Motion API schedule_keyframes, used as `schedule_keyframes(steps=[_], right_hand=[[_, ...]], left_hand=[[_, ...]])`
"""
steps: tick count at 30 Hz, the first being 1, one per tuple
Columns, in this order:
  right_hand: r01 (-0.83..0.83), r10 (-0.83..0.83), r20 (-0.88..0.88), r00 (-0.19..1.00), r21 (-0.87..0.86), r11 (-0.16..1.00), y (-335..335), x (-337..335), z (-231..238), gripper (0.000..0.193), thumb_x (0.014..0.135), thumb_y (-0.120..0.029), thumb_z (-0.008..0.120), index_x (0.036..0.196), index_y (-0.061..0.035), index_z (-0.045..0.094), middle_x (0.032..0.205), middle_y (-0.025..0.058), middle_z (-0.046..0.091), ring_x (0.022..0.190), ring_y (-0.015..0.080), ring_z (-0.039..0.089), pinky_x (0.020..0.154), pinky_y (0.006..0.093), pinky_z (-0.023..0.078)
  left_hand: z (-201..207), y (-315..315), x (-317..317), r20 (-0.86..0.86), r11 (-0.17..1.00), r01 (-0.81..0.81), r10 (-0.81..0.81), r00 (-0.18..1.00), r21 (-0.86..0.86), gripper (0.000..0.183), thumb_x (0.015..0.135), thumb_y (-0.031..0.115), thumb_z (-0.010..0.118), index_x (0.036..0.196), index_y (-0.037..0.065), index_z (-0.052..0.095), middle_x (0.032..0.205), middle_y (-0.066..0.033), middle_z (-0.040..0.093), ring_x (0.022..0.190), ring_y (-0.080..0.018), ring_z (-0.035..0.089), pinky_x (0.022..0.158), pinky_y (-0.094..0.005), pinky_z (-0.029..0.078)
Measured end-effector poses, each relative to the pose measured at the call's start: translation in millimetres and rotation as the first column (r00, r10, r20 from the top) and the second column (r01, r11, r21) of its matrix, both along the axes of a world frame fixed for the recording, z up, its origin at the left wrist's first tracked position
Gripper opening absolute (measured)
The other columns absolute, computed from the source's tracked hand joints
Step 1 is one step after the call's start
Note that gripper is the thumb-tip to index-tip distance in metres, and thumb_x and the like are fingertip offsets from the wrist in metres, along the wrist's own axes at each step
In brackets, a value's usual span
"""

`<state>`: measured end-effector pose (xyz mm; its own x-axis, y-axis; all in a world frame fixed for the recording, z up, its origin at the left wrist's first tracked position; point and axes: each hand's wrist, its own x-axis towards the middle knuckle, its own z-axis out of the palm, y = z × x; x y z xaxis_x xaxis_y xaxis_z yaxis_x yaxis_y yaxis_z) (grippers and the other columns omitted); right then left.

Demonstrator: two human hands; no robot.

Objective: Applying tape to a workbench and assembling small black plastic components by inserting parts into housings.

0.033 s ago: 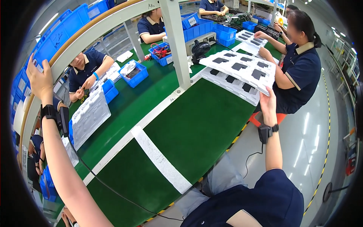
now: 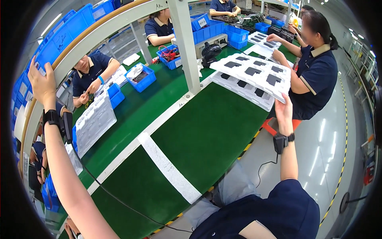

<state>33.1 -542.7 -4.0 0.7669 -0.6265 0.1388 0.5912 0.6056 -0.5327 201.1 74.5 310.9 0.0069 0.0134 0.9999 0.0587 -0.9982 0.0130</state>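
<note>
Clearly, the upper tray (image 2: 261, 82) extends forward-left from the right grip (image 2: 284, 111).

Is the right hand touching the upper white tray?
Touching. The head view shows the right hand at the near corner of the upper white tray, its fingers overlapping the edge with no visible gap.

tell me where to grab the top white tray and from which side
Likely best by the rim at its near corner, from the person's side, where the right hand holds it. The upper white tray is broad and thin, slanting over the lower white tray, with dark pieces across its face, so the edge looks safer than the middle.
</note>
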Motion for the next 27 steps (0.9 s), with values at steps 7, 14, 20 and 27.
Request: schedule_keyframes(steps=[7, 14, 20, 27], right_hand=[[-0.082, 0.084, -0.071, 0.994, 0.030, 0.996, 0.1, -97.3, 0.7, 0.032, 0.081, -0.006, 0.053, 0.110, 0.0049, 0.047, 0.107, 0.0097, 0.057, 0.098, 0.0181, 0.056, 0.086, 0.0272, 0.047], [-0.304, 0.307, -0.091, 0.947, 0.040, 0.952, 24.9, -143.8, -4.5, 0.037, 0.080, -0.009, 0.049, 0.115, 0.0039, 0.045, 0.106, 0.0107, 0.058, 0.094, 0.0171, 0.059, 0.081, 0.0261, 0.050], [-0.574, 0.582, -0.061, 0.811, 0.115, 0.811, 83.5, -118.8, -7.0, 0.039, 0.079, -0.011, 0.050, 0.115, 0.0031, 0.047, 0.110, 0.0105, 0.056, 0.100, 0.0190, 0.055, 0.087, 0.0290, 0.044], [-0.904, 0.663, -0.615, 0.426, -0.259, 0.340, 91.5, -18.0, 47.0, 0.052, 0.090, -0.043, 0.040, 0.126, -0.0056, 0.036, 0.097, 0.0167, 0.060, 0.083, 0.0252, 0.061, 0.073, 0.0358, 0.050]], left_hand=[[13.7, -1.7, -16.2, 0.126, 0.982, -0.018, -0.006, 0.992, 0.189, 0.048, 0.079, 0.034, 0.058, 0.120, 0.011, 0.048, 0.117, -0.0103, 0.051, 0.103, -0.0244, 0.052, 0.086, -0.0350, 0.043], [-148.5, -146.1, -118.4, -0.529, 0.548, 0.427, -0.831, 0.174, -0.720, 0.025, 0.083, 0.025, 0.055, 0.098, 0.006, 0.057, 0.079, -0.0032, 0.057, 0.076, -0.0137, 0.054, 0.063, -0.0288, 0.044], [-262.6, -150.5, -170.9, 0.190, -0.103, -0.487, -0.973, -0.131, -0.867, 0.079, 0.076, 0.065, 0.049, 0.120, -0.001, 0.043, 0.110, -0.0201, 0.052, 0.096, -0.0266, 0.056, 0.077, -0.0383, 0.048], [-279.4, -92.1, -214.7, 0.622, -0.624, -0.191, -0.779, 0.077, -0.757, 0.039, 0.084, 0.026, 0.054, 0.112, -0.001, 0.049, 0.100, -0.0153, 0.060, 0.086, -0.0272, 0.062, 0.076, -0.0376, 0.052]])
